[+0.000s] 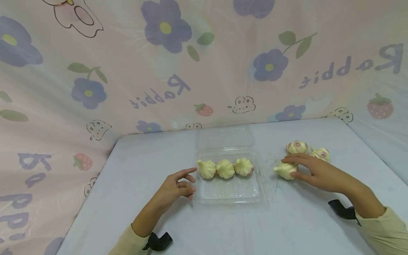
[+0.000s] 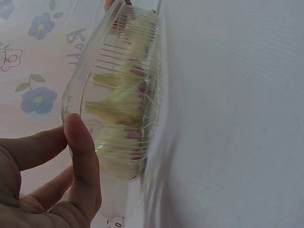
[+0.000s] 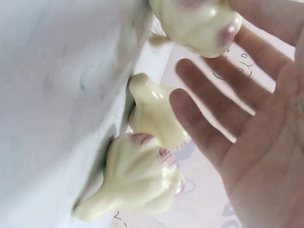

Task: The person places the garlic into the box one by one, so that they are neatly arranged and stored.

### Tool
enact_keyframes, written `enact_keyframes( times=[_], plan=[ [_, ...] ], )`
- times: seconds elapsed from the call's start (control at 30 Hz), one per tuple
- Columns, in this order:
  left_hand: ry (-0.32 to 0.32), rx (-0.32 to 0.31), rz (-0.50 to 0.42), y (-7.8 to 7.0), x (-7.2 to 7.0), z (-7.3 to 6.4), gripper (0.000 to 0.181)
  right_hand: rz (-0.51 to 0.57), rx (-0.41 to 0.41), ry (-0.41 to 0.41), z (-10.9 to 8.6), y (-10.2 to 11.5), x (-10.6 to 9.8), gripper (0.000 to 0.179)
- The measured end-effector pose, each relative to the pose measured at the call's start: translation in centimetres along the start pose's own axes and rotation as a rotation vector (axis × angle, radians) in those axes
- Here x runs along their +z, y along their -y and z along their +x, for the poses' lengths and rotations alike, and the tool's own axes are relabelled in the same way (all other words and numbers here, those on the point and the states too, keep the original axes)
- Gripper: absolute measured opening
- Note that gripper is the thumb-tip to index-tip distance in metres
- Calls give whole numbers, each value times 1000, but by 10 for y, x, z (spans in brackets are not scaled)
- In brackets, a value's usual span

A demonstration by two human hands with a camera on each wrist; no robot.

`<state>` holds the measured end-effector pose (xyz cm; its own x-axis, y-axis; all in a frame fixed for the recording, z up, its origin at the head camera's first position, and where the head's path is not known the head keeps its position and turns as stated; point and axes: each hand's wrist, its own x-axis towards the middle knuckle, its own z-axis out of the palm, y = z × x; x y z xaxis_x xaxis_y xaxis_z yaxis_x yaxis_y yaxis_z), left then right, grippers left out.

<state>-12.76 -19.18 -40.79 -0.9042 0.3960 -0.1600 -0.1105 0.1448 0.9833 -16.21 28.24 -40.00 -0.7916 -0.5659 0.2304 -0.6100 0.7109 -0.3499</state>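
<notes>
A clear plastic box (image 1: pixel 229 193) lies with its lid (image 1: pixel 224 138) folded back. Inside, along its far half, sit three garlic bulbs (image 1: pixel 225 169) in a row. My left hand (image 1: pixel 173 189) is at the box's left edge; in the left wrist view its thumb (image 2: pixel 81 137) and a finger pinch the rim. Over at the right, my right hand (image 1: pixel 322 173) has thumb and forefinger about a pale garlic bulb (image 1: pixel 285 170) on the table. In the right wrist view that bulb (image 3: pixel 197 26) hides some fingertips, while the other fingers (image 3: pixel 199 123) stay extended.
Two more garlic bulbs with purple patches, one (image 1: pixel 297 147) behind and one (image 1: pixel 321 154) beside the right hand, lie on the white table (image 1: pixel 153 152). A printed cloth (image 1: pixel 220 71) hangs along the back and sides. Black wrist mounts (image 1: pixel 159 242) are strapped near both sleeves.
</notes>
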Motion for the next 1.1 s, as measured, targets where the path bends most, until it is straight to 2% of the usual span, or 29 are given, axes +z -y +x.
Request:
enact_keyframes(
  times=[0.13,0.37,0.57,0.77,1.0,1.1],
  plan=[
    [-2,1,3,0,0,0,68,-22,79,20,-1,1,-3,42],
    [-10,-4,8,0,0,0,68,50,135,85,-1,1,-9,36],
    [-5,3,6,1,0,0,69,43,135,106,-2,0,-8,44],
    [-4,-1,6,1,0,0,69,110,138,151,-2,0,-5,52],
    [-4,-17,3,1,0,1,70,62,144,153,-3,4,4,59],
    [-6,-16,2,1,0,1,69,77,135,149,-2,6,6,59]
  ],
)
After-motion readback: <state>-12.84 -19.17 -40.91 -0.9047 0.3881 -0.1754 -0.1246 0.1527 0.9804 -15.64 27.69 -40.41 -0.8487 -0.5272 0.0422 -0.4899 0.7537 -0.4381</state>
